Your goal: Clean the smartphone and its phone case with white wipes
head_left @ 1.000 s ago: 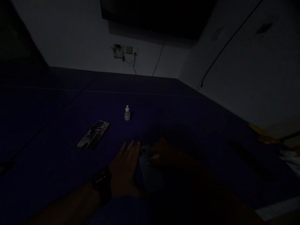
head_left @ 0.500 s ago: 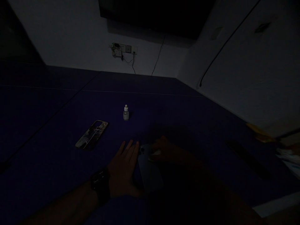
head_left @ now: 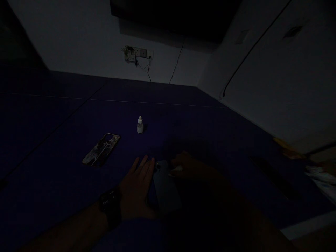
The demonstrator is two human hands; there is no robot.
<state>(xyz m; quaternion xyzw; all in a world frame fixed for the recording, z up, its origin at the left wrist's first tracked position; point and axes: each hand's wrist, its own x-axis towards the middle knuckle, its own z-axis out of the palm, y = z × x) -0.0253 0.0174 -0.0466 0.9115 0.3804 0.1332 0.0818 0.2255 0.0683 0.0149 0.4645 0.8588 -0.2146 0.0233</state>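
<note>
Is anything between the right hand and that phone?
Only a small pale item, held by the right hand near the right edge of the phone. Nothing else visible stands between; darkness hides whether they touch.

I see a slate-blue phone, a whitish wad in my right grip, a dark, grey-mottled case left, a violet-blue surface.

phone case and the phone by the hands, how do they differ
The phone case has a dark-and-light pattern, while the phone has a plain bluish-grey back.
The phone case has an open camera cutout; the phone shows lenses at its upper end.
The phone case lies apart from both hands, but the phone lies between the left hand and right hand.
Both are oblong and lie on the blue surface.
</note>
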